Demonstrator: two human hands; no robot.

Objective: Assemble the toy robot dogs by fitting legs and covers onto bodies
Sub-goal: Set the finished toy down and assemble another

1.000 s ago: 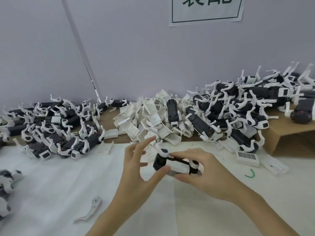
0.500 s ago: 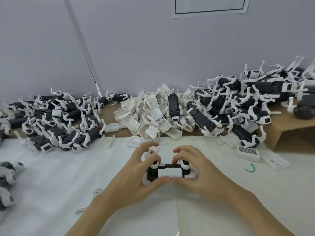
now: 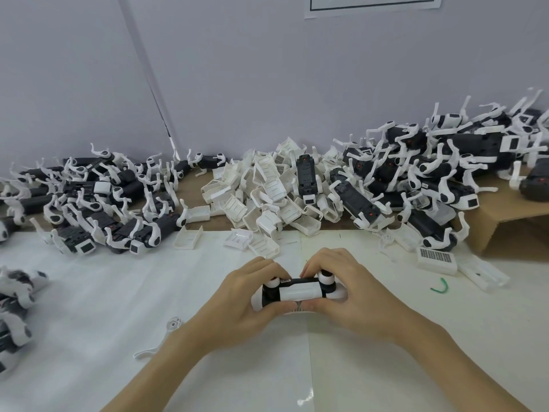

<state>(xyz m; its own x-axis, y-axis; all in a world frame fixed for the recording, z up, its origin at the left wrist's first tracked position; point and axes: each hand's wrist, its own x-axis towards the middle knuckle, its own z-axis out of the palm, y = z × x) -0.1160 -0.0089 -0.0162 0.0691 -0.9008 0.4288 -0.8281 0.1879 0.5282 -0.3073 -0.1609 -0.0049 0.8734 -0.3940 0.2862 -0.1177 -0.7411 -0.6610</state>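
Gripping one dog body [image 3: 298, 292] from both ends, the hands hold it low over the white counter [image 3: 118, 292]: left hand [image 3: 240, 298] curled round its left end, right hand [image 3: 347, 292] round its right, thumbs meeting under the white cover [image 3: 300, 293]. A loose leg [image 3: 160, 337] lies just left of the left wrist. Behind sit a cover pile [image 3: 267, 197], dog heaps [image 3: 98, 209] and cardboard [image 3: 511, 230].

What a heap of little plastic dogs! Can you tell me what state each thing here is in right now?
Toy dog body: gripped at both ends, white cover on top.
Left hand: curled round the body's left end.
Right hand: curled round its right end.
Loose leg: lying flat, untouched.
White covers: piled loose.
Legged bodies: heaped.
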